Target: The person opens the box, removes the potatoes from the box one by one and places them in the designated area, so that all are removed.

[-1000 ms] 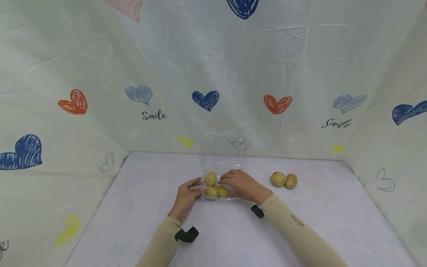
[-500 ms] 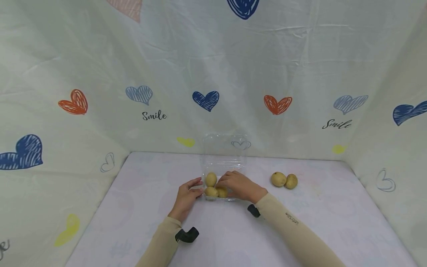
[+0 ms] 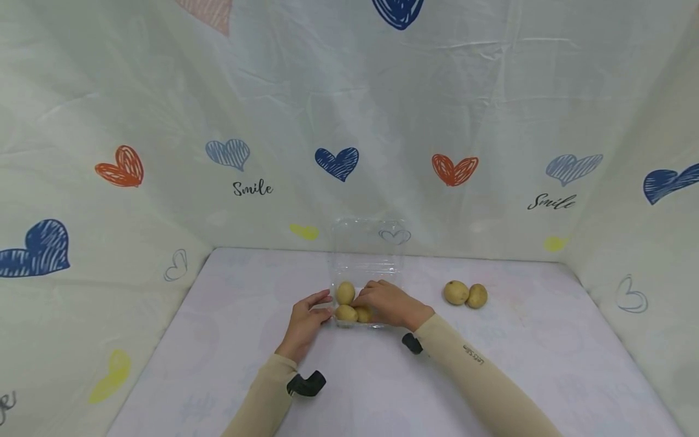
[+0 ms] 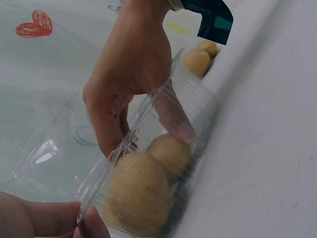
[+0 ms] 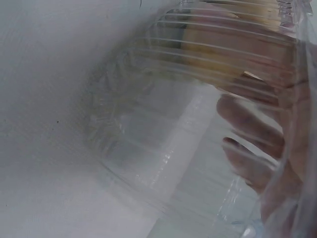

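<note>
On the desk (image 3: 360, 388), we are pinching a clear hinged container (image 3: 366, 255) by its rim with the left hand (image 3: 303, 323), while our right hand (image 3: 394, 304) is gripping a potato (image 3: 363, 314) inside it, beside two other potatoes (image 3: 345, 293). We are judging the potato firm, solid and fairly smooth, so best clasped round its middle; the container is looking thin, light and flexible, so best steadied at its edge.

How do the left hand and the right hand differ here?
The left hand pinches the clear container by its edge; the right hand grips a potato.
The left hand is mostly beside the container; the right hand's fingers are inside it.
Both hands are bare below beige sleeves.
</note>
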A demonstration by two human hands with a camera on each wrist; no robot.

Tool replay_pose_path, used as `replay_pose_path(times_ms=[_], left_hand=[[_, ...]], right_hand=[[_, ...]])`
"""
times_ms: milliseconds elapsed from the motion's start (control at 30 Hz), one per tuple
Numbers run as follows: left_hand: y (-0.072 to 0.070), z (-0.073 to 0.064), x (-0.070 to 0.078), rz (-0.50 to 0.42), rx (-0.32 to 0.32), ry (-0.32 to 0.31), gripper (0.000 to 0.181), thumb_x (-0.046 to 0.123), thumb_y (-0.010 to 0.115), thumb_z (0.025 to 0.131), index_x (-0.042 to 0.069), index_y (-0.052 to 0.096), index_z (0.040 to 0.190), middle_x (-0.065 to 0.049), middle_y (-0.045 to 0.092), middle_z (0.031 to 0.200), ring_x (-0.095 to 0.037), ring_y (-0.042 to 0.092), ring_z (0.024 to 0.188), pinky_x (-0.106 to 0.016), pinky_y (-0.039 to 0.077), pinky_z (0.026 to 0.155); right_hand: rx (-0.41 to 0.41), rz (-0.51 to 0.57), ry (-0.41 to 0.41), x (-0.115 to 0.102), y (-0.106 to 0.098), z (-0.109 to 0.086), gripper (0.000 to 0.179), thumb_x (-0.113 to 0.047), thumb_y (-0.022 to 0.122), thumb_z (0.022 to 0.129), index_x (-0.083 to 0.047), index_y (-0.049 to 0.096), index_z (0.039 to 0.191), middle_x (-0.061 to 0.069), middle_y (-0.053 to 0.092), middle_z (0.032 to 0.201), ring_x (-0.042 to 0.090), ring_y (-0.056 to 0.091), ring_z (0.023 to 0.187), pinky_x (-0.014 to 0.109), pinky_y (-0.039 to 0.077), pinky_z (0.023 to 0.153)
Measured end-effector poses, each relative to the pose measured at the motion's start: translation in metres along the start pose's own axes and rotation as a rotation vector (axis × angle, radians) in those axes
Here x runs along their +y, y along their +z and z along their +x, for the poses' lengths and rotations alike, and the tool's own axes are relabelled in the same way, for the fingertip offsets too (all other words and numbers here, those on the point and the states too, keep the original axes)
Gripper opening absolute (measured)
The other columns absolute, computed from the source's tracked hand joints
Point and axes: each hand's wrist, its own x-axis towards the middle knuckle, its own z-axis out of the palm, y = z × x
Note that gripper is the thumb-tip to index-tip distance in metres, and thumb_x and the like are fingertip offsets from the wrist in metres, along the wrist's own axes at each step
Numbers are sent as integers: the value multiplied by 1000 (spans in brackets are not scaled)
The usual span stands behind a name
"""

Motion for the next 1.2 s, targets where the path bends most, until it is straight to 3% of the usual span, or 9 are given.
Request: replay_pose_path(times_ms=[300, 667, 1200], left_hand=[[1, 3, -2, 1, 14, 2, 49, -13, 62, 97, -13, 54, 145, -28, 58, 137, -13, 64, 92, -21, 54, 77], [0, 4, -5, -23, 21, 13, 49, -14, 63, 95, -14, 54, 143, -29, 59, 134, -19, 66, 93, -21, 56, 76], [0, 2, -2, -41, 21, -6, 49, -14, 63, 96, -13, 54, 145, -29, 58, 136, -18, 65, 93, -21, 56, 75]], right_hand=[[39, -38, 16, 9, 2, -6, 37, -19, 91, 85, -15, 80, 120, -4, 78, 114, 19, 66, 113, 39, 54, 102], [133, -13, 52, 11, -16, -25, 45, -17, 94, 80, -11, 78, 122, 3, 76, 117, 25, 64, 116, 44, 52, 104], [311, -20, 123, 23, -37, -71, 51, -9, 97, 75, -10, 77, 122, 0, 76, 116, 26, 63, 116, 46, 54, 100]])
